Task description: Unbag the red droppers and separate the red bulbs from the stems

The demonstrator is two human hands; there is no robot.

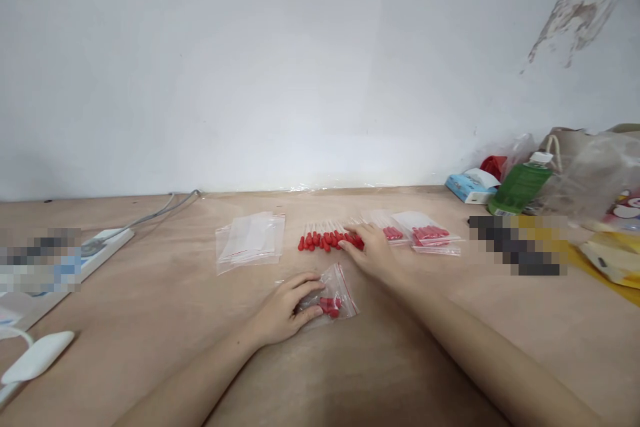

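My left hand [290, 309] rests on a clear zip bag [344, 288], its thumb and fingers curved round the bag's left side and holding it. Several red-headed pieces [330, 307] lie inside, and a red line runs along the bag's right edge. Farther back, my right hand [369, 248] reaches over the right end of a row of thin clear sticks with red heads [320, 239]. Its thumb and fingers are apart, touching or just above the red heads. Whether a stick is between them is partly hidden.
Flat clear bags [253, 240] are stacked at left. Filled bags with red pieces [430, 233] lie at right. Beyond are a tissue pack [470, 187] and a green bottle [523, 183]. A power strip [107, 247] with cables stands left; a wall [300, 80] closes the back.
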